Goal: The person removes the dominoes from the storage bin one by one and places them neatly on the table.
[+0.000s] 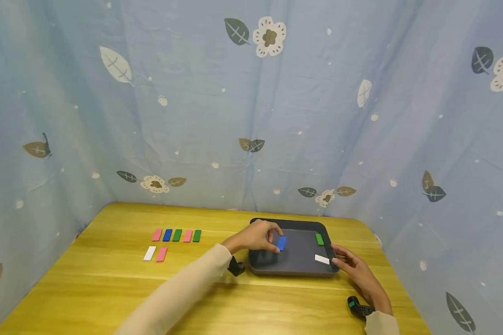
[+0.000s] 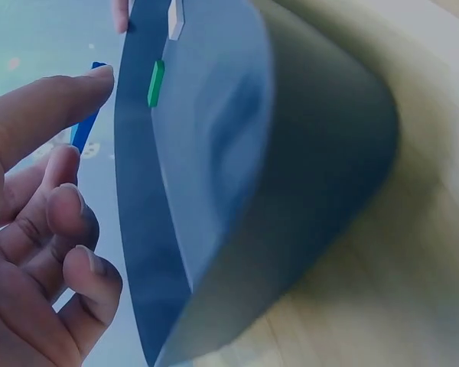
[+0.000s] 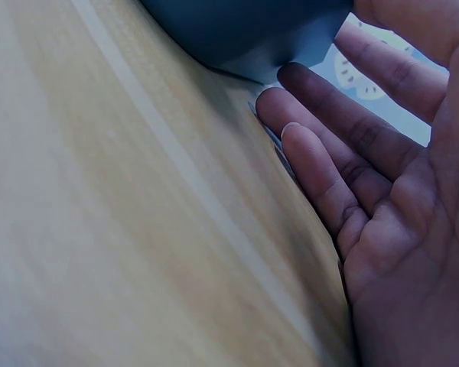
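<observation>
My left hand [image 1: 257, 236] pinches a small flat blue block [image 1: 282, 243] between thumb and fingertips, above the left part of a dark grey tray [image 1: 293, 273]. In the left wrist view, the blue block [image 2: 84, 130] stands tilted between the fingers, and the other fingers curl loosely. Inside the tray, a green block [image 1: 319, 239] lies by the right wall and a white block [image 1: 322, 259] near the front right corner. My right hand [image 1: 356, 270] holds the tray's right rim with thumb and index finger; in the right wrist view its other fingers [image 3: 321, 168] lie loosely beside and below the tray wall.
On the wooden table [image 1: 88, 288], left of the tray, several flat blocks lie in two rows: a back row with pink, blue [image 1: 167, 235] and green ones, and a front row with a white [image 1: 149, 253] and a pink block [image 1: 161, 254]. A patterned curtain [image 1: 201, 116] hangs behind.
</observation>
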A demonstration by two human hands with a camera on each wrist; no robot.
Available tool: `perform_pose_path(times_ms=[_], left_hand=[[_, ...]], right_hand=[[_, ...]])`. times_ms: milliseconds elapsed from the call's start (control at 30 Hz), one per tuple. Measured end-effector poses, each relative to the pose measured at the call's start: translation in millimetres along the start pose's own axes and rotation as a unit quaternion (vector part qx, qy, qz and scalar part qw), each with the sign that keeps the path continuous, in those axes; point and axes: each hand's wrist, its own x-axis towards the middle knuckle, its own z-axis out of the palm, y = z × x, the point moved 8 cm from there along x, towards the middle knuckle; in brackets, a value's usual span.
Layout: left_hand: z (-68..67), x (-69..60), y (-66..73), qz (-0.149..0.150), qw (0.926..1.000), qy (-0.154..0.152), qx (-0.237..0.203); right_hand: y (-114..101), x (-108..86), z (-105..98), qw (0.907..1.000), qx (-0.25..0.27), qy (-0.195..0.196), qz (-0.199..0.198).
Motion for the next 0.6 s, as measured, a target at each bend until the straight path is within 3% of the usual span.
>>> perform_pose_path(times_ms=[600], left_hand=[[-26.8,-45.7,-11.5,-0.012,0.9995,0.016,0.024]], right_hand=[[-0.6,0.0,-0.8,1.0000,-0.002,0.007,0.007]])
